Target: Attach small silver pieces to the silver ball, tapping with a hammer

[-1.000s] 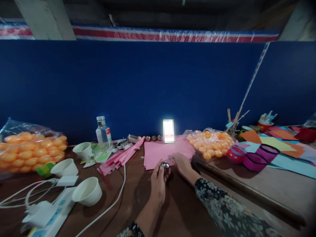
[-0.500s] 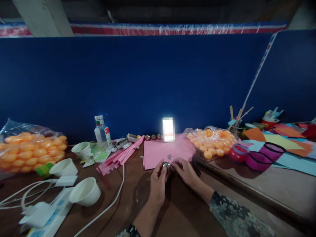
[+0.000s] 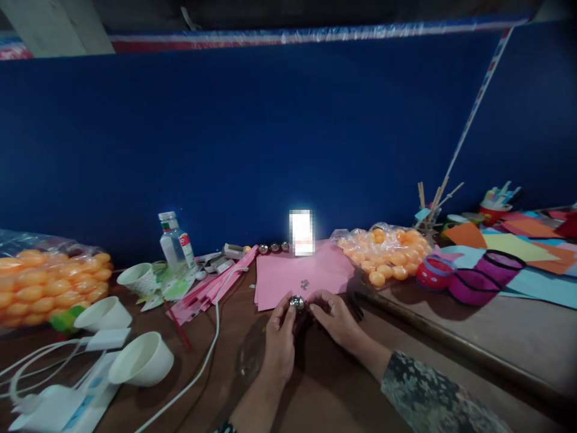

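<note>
My left hand (image 3: 280, 340) is closed round a shiny silver ball (image 3: 297, 303), gripped between thumb and fingers just in front of the pink paper (image 3: 279, 279). Close by on the right, my right hand (image 3: 337, 320) has thumb and fingertips drawn together beside the ball. Whatever they may pinch is too small to make out. A little cluster of small silver pieces (image 3: 305, 284) lies on the pink sheets beyond my hands. Several more shiny balls (image 3: 274, 247) sit in a row at the back edge of the paper.
Left are paper cups (image 3: 144, 361), a power strip (image 3: 92, 394), a white cable (image 3: 210, 349), a bottle (image 3: 174, 243) and bagged orange balls (image 3: 54, 282). Rightward lie another bag of orange balls (image 3: 392, 255), a hammer-like tool with a long handle (image 3: 433, 325) and purple mesh cups (image 3: 475, 285).
The view has shifted slightly, so most things sit a little further left. The ball stays in my left hand, and my right hand stays close beside it, fingers still drawn together.
</note>
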Demonstrator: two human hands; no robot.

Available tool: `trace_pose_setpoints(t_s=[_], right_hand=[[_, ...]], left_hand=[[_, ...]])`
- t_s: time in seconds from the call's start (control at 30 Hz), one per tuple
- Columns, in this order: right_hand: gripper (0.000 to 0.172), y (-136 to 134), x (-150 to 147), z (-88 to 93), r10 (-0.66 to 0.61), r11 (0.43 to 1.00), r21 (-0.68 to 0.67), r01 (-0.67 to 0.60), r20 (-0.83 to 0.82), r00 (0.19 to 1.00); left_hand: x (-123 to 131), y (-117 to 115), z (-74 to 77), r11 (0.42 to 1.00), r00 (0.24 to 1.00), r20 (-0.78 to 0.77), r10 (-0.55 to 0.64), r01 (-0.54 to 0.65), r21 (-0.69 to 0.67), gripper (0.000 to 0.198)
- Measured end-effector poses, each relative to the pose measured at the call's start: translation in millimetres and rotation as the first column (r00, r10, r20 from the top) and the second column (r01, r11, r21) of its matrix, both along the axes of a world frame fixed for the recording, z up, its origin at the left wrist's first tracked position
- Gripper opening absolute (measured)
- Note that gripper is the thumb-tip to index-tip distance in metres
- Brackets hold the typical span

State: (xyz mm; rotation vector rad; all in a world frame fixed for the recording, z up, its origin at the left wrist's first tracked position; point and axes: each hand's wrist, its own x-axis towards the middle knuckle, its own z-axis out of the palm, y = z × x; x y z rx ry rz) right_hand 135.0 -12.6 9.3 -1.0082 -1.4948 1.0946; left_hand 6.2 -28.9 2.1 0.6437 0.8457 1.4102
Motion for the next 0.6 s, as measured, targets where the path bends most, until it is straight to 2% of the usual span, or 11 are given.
trace_pose_setpoints(t_s=[0.2, 0.33, 0.6], right_hand=[[0.006, -0.8, 0.0, 2.7, -0.041, 0.999, 0.026, 0.041, -0.001, 0.999], [0.011, -1.0, 0.5, 3.0, -0.057, 0.998, -0.008, 0.057, 0.011, 0.998], [0.015, 0.2, 0.5, -1.4, -0.058, 0.997, -0.054, 0.057, -0.029, 0.998]], left_hand=[[0.7, -1.0, 0.2, 1.000, 0.998, 0.064, -0.012, 0.012, -0.003, 0.047], [0.4, -1.3, -1.1, 1.000, 0.996, 0.091, -0.013, 0.013, -0.007, 0.045], [1.1, -1.3, 0.8, 1.000, 1.000, 0.015, 0.009, -0.009, -0.013, 0.047]])
